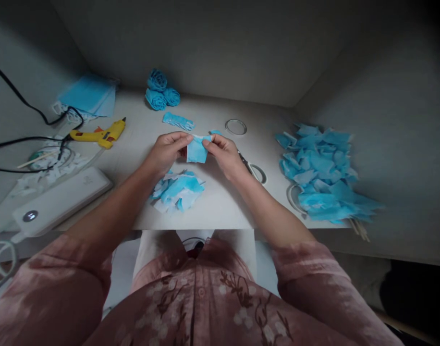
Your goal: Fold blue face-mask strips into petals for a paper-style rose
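A small light-blue fabric piece is stretched between my two hands above the middle of the table. My left hand pinches its upper left corner between thumb and fingers. On the upper right corner, my right hand has a similar pinch. Below them lies a loose pile of blue and white scraps. Just beyond sits a row of folded blue pieces. Scissors lie beside my right wrist, their blades partly hidden by that hand.
Three blue fabric roses stand at the back. To the left are stacked face masks, a yellow glue gun, black cables and a white power bank. A tape ring lies behind my right hand; a big blue fabric heap is at right.
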`<state>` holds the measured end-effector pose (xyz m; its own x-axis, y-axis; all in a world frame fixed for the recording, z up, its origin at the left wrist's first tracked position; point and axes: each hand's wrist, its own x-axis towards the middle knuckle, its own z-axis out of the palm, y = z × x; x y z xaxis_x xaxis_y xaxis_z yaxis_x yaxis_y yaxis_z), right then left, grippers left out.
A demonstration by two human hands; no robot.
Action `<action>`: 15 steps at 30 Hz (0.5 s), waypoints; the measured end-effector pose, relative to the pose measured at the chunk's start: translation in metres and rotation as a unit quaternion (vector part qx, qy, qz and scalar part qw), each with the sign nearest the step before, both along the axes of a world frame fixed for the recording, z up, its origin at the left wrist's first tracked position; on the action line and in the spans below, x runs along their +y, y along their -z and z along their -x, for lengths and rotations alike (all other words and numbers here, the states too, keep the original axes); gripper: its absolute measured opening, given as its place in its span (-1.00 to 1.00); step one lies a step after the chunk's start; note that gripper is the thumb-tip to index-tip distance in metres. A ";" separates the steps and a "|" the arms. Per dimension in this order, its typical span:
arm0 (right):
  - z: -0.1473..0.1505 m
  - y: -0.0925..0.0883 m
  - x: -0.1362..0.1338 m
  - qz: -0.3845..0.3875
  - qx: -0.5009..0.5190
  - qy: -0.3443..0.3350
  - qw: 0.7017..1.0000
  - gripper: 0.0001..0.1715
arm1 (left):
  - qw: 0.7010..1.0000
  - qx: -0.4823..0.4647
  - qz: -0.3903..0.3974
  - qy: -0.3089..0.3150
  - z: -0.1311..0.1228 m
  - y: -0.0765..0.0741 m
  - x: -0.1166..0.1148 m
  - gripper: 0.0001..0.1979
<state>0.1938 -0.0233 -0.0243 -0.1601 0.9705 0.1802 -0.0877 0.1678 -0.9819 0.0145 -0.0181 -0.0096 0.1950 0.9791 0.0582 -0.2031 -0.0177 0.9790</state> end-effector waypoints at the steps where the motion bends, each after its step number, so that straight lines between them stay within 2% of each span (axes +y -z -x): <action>1: 0.000 0.001 0.000 -0.015 -0.023 0.017 0.999 -0.37 | 1.000 0.000 -0.007 -0.005 0.001 -0.001 0.000 -0.72; 4: -0.002 0.003 0.002 -0.054 -0.081 0.058 0.994 -0.34 | 0.993 0.053 -0.070 -0.080 0.003 -0.004 -0.001 -0.80; 7: -0.002 0.006 0.002 -0.074 -0.107 0.068 0.989 -0.36 | 0.961 0.148 -0.167 -0.165 0.003 -0.010 -0.006 -0.87; 11: -0.002 0.005 0.000 -0.084 -0.122 0.066 0.987 -0.39 | 0.929 0.233 -0.247 -0.146 0.001 -0.012 -0.010 -0.91; 15: -0.001 0.003 -0.002 -0.086 -0.123 0.063 0.987 -0.40 | 0.909 0.295 -0.261 -0.135 0.002 -0.008 -0.007 -0.93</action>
<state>0.1944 -0.0255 -0.0272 -0.0999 0.9443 0.3137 0.1821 0.3273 -0.9272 0.0130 -0.0256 -0.0013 0.0996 0.8645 0.4926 0.4365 -0.4829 0.7592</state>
